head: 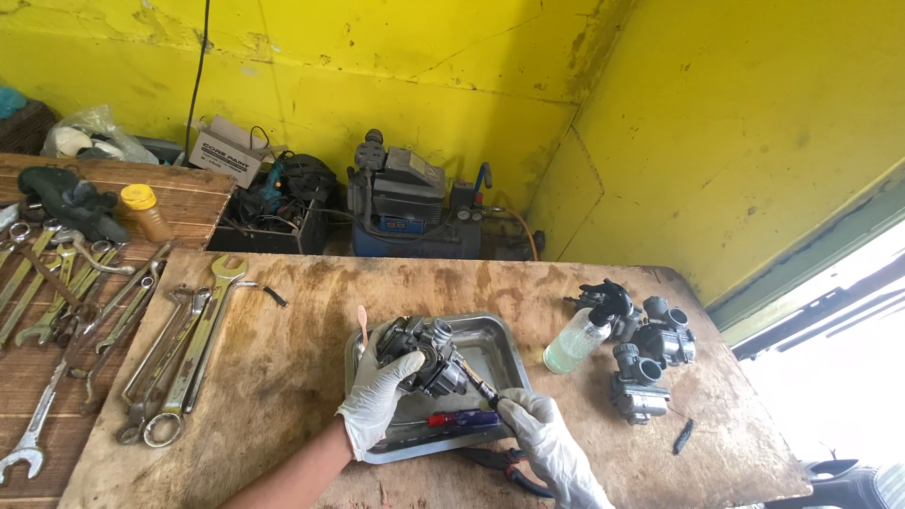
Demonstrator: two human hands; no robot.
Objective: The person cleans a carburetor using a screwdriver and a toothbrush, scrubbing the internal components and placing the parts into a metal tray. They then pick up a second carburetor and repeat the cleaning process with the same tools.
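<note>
wrenches laid out left of steel tray | spray bottle + spare carbs to right | L hand fingers wrapped round carburetor over tray | R hand fingers closed on screwdriver, tip at carb | red-blue screwdriver lying in tray

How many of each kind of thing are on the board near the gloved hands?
Metal tray: 1
Carburetor parts: 3 (one held, two at right)
Spray bottle: 1
Screwdrivers: 2 (one in the right hand, one in tray)
Pliers: 1
Total: 8
</note>
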